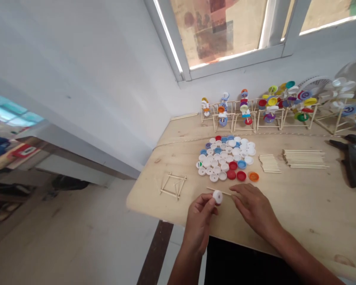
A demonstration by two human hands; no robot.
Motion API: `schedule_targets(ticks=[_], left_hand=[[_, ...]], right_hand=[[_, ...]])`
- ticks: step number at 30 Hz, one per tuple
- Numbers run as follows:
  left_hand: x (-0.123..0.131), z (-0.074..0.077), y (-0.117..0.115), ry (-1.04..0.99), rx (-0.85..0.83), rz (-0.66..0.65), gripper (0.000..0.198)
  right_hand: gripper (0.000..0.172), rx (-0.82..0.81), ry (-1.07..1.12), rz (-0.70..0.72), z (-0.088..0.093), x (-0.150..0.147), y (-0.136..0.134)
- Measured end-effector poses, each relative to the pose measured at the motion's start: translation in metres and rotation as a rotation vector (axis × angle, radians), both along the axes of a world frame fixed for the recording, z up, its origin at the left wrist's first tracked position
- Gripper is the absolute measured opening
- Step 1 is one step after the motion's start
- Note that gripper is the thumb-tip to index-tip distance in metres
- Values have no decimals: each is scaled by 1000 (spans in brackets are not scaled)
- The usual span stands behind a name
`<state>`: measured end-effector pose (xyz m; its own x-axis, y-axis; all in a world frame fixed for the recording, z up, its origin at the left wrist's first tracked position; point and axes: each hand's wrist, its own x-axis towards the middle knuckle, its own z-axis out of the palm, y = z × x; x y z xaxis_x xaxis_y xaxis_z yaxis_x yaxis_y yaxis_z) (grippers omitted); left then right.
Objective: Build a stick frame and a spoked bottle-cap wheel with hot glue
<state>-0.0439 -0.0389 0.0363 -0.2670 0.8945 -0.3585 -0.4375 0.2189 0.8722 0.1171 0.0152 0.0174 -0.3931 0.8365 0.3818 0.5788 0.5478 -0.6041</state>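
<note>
A white bottle cap (pixel 217 196) with a small hole in its middle is pinched between the thumb and fingers of my left hand (pixel 199 215), over the table's near edge. A bit of red shows just under that cap; what it is I cannot make out. My right hand (pixel 253 208) has its thumb and forefinger around the right end of a thin wooden stick (pixel 225 192), which runs left behind the cap. Beyond both hands lies a spread of bottle caps (pixel 222 158), mostly white, with some red, blue and one orange cap (pixel 253 176).
A square stick frame (pixel 172 186) lies on the left of the wooden table (pixel 148 190). Short sticks (pixel 269 163) and longer sticks (pixel 305 158) lie right, beside a black clamp-like tool (pixel 353 158). Stick stands with colourful cap wheels (pixel 245 113) line the back wall under the window.
</note>
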Motion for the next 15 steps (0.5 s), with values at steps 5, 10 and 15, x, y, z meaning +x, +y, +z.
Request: schedule_targets(ticks=[5, 10, 15], left_hand=[[29, -6, -2, -195, -34, -156, 26], [46, -7, 0, -277, -43, -285, 30], [46, -2, -1, -168, -38, -364, 34]], right_hand=[[33, -90, 112, 95, 9, 25, -26], [30, -118, 139, 50, 5, 39, -34], [26, -294, 202, 100, 13, 46, -33]])
